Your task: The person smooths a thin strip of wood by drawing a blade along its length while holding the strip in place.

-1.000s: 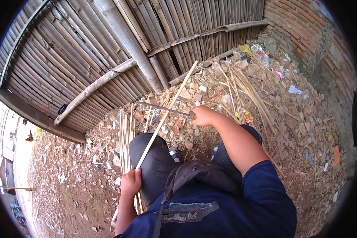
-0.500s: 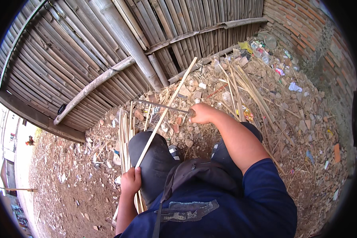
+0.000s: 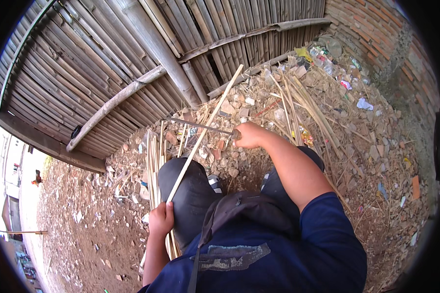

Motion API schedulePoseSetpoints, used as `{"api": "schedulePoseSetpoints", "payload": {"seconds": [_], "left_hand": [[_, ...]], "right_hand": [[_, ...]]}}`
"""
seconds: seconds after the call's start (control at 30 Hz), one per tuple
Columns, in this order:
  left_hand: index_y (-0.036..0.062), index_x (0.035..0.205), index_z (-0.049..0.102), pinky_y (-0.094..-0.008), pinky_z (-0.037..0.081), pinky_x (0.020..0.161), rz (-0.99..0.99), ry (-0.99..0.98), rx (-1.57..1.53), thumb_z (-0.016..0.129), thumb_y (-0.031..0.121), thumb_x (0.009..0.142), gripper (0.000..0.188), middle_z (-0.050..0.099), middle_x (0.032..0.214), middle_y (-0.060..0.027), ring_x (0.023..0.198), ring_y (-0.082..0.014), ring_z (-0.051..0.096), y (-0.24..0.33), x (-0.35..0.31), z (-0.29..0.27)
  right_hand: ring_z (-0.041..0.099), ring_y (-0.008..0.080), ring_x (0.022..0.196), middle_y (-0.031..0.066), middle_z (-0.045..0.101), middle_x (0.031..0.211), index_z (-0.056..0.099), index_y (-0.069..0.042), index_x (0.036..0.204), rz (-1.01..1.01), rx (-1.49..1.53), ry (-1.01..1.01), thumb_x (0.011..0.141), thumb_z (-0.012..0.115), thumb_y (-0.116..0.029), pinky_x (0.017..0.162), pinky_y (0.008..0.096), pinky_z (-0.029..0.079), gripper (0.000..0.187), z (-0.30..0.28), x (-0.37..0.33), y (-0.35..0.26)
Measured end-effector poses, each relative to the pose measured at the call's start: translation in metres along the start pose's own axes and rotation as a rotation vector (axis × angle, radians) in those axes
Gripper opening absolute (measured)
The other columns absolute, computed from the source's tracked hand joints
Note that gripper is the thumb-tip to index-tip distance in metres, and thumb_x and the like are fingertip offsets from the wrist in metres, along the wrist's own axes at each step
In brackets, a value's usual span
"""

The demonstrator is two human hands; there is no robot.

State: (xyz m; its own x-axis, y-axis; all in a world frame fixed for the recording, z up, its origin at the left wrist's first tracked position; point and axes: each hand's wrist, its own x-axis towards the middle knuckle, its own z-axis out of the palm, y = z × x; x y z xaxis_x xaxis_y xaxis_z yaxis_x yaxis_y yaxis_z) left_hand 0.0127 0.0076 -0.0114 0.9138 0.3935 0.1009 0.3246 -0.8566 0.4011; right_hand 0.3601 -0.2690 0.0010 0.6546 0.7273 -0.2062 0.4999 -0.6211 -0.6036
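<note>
My left hand (image 3: 161,219) is closed round the near end of a long pale bamboo strip (image 3: 206,132), beside my left knee. The strip slants up and away to the right, over my thigh. In my right hand (image 3: 250,135) is the handle of a long, thin-bladed knife (image 3: 200,126), its blade pointing left across the strip's upper half. Blade and strip appear to touch where they cross. More pale bamboo strips (image 3: 154,161) lie in a bundle by my left leg, partly hidden by my hand and knee.
Another pile of bamboo strips (image 3: 312,110) lies on the ground ahead to the right. A bamboo slat wall (image 3: 107,63) rises in front, and a brick wall (image 3: 376,36) stands at the right. Stones, straw and plastic litter (image 3: 322,61) cover the ground. Far left stands a chicken (image 3: 36,177).
My right hand and the knife have shifted slightly toward me along the strip. The strip's far end has risen a little; my left hand keeps its grip.
</note>
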Motion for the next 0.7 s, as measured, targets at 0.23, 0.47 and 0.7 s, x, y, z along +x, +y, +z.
{"api": "schedulePoseSetpoints", "payload": {"seconds": [0.23,0.47,0.7], "left_hand": [[0.0017,0.07,0.053,-0.053,0.046,0.056,-0.018,-0.005,-0.001,0.053,0.034,0.103,0.046,0.059,0.06,-0.0232,0.059,-0.0457,0.061,0.0004,0.0006,0.0006],[0.0015,0.071,0.054,-0.0518,0.046,0.056,-0.038,-0.007,0.002,0.054,0.034,0.103,0.046,0.059,0.061,-0.0228,0.058,-0.0448,0.061,0.0025,-0.0003,0.0005],[0.0014,0.07,0.054,-0.0518,0.045,0.056,-0.039,-0.003,-0.01,0.055,0.033,0.103,0.045,0.059,0.062,-0.0229,0.058,-0.0447,0.06,0.0011,-0.0002,0.0018]], "right_hand": [[0.069,0.0361,0.094,0.0198,0.072,0.098,0.069,-0.005,0.104,-0.003,-0.013,0.004,0.081,0.076,-0.032,0.084,0.0438,0.053,0.036,-0.0009,-0.0002,-0.0001],[0.069,0.0377,0.094,0.0209,0.071,0.097,0.069,-0.004,0.105,-0.042,-0.003,0.025,0.08,0.077,-0.032,0.085,0.0442,0.053,0.038,0.0029,0.0022,0.0063],[0.069,0.0371,0.095,0.0206,0.072,0.098,0.07,-0.005,0.103,-0.023,-0.001,0.016,0.08,0.076,-0.032,0.085,0.0442,0.053,0.036,0.0016,0.0009,0.0042]]}}
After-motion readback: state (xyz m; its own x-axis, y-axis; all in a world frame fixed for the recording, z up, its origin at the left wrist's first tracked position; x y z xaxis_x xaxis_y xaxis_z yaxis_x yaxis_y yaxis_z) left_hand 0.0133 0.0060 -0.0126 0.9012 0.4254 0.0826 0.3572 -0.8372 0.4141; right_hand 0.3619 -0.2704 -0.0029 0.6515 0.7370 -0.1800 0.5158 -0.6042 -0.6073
